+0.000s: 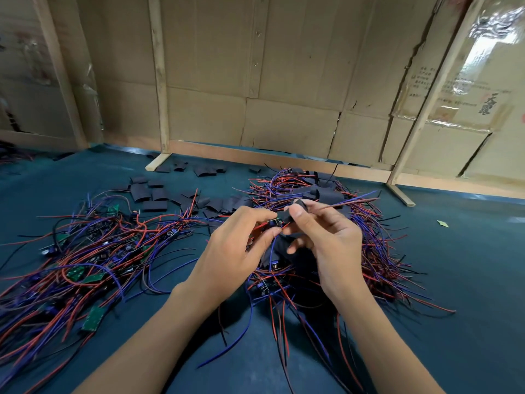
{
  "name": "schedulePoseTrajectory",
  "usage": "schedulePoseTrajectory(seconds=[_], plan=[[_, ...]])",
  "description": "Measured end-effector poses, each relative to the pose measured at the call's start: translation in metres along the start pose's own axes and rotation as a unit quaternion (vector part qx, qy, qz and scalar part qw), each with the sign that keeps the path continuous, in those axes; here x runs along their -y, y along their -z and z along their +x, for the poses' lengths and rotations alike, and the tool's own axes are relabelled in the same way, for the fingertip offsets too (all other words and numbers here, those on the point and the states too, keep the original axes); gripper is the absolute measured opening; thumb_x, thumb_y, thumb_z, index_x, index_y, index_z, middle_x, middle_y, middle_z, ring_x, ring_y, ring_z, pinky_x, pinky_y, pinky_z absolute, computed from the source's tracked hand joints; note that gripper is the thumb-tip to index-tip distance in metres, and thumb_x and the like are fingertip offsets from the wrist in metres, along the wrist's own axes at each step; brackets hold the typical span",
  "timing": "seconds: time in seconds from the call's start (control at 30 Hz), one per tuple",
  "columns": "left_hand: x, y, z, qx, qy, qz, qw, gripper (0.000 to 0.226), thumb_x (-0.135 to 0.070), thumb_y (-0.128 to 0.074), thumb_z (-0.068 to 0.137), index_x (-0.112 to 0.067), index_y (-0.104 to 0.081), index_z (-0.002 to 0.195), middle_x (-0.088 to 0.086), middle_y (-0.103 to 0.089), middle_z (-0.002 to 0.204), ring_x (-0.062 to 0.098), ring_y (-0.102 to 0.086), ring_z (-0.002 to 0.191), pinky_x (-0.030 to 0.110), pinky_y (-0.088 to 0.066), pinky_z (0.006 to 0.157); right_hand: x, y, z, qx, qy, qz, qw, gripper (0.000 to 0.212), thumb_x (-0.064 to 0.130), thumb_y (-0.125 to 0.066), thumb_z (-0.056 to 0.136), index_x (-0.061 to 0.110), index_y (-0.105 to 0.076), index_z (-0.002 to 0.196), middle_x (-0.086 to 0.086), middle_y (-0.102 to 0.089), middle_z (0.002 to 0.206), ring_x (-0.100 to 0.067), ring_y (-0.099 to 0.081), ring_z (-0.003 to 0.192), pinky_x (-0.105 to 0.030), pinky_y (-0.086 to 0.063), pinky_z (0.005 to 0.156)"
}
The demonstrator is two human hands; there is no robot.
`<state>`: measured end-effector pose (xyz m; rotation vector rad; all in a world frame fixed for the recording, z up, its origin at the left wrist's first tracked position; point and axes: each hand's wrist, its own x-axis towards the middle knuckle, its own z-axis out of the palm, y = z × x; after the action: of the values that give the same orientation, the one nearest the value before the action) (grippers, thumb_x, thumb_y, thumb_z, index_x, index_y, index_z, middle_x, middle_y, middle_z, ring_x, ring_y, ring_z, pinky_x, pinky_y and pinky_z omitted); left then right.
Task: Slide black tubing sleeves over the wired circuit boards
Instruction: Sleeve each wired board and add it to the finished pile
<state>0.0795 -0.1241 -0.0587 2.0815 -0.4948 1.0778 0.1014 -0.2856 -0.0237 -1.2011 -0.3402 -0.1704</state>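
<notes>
1. Two hands meet over the blue mat (454, 280): my left hand (235, 248) pinches a wired circuit board (272, 224) between thumb and fingertips, and my right hand (324, 240) pinches a black tubing sleeve (298, 209) just beyond the board's end.
2. Both grips are closed on their things. The sleeve's mouth sits right at the board's tip, touching or nearly so; I cannot tell whether the board has entered it yet.
3. I judge this to be the threading step: lead wires (355, 201) run out past my right fingers, so they seem to be through the sleeve while the board is not yet covered.
4. Next, the move calls for keeping the sleeve's mouth open and square to the board, then drawing it toward my left grip while that grip gives way.
5. Left of my grip lies a pile of bare boards (85, 251); beyond it, loose sleeves (159, 194); right of and under it, a sleeved pile (326, 191).
</notes>
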Motion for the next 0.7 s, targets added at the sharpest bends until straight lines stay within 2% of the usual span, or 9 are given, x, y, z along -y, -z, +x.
schedulePoseTrajectory(seconds=[0.13,0.33,0.43,0.6,0.7], plan=[[-0.0033,-0.0029,-0.0011,-0.048,-0.005,-0.024,0.999,0.022,-0.015,-0.075,0.089,-0.007,-0.068,0.109,-0.004,-0.068,0.1,-0.004,-0.061,0.094,0.011,-0.043,0.084,-0.0005,-0.0022,-0.0013,-0.004,-0.02,0.0,1.0,0.044,0.028,-0.081,0.075,-0.005,-0.069,0.101,-0.009,-0.07,0.077,-0.022,-0.066,0.063,-0.028,-0.05,0.044],[-0.0031,-0.0039,0.0008,-0.071,-0.049,-0.026,0.996,0.021,-0.005,-0.074,0.089,-0.004,-0.071,0.11,0.0,-0.066,0.102,0.007,-0.063,0.095,0.018,-0.047,0.084,0.0021,-0.004,-0.0029,-0.01,-0.053,0.02,0.998,0.026,0.034,-0.078,0.079,0.009,-0.075,0.085,-0.017,-0.071,0.081,-0.027,-0.07,0.067,-0.028,-0.05,0.045],[-0.0024,-0.0037,0.0009,-0.078,-0.055,-0.016,0.995,0.021,-0.003,-0.074,0.089,-0.004,-0.071,0.109,0.002,-0.065,0.102,0.006,-0.062,0.096,0.016,-0.045,0.085,0.0042,-0.0046,-0.0039,-0.002,-0.067,0.028,0.997,0.022,0.034,-0.078,0.079,0.013,-0.078,0.085,-0.015,-0.074,0.083,-0.027,-0.072,0.068,-0.027,-0.049,0.045],[-0.0019,-0.005,-0.0009,-0.078,-0.034,-0.029,0.996,0.02,-0.011,-0.071,0.093,-0.007,-0.068,0.112,-0.004,-0.063,0.102,0.005,-0.062,0.094,0.017,-0.046,0.083,0.0059,-0.0065,-0.0047,-0.001,-0.074,0.031,0.997,0.033,0.04,-0.082,0.073,0.011,-0.077,0.089,-0.015,-0.072,0.087,-0.029,-0.073,0.071,-0.027,-0.05,0.045],[-0.0024,-0.0049,-0.0002,-0.062,-0.044,-0.031,0.997,0.019,-0.011,-0.07,0.094,-0.008,-0.066,0.113,-0.004,-0.061,0.106,0.006,-0.061,0.099,0.018,-0.047,0.084,0.0054,-0.0061,-0.0048,-0.002,-0.078,0.034,0.996,0.03,0.041,-0.081,0.076,0.013,-0.077,0.087,-0.013,-0.071,0.086,-0.033,-0.073,0.074,-0.028,-0.05,0.045]])
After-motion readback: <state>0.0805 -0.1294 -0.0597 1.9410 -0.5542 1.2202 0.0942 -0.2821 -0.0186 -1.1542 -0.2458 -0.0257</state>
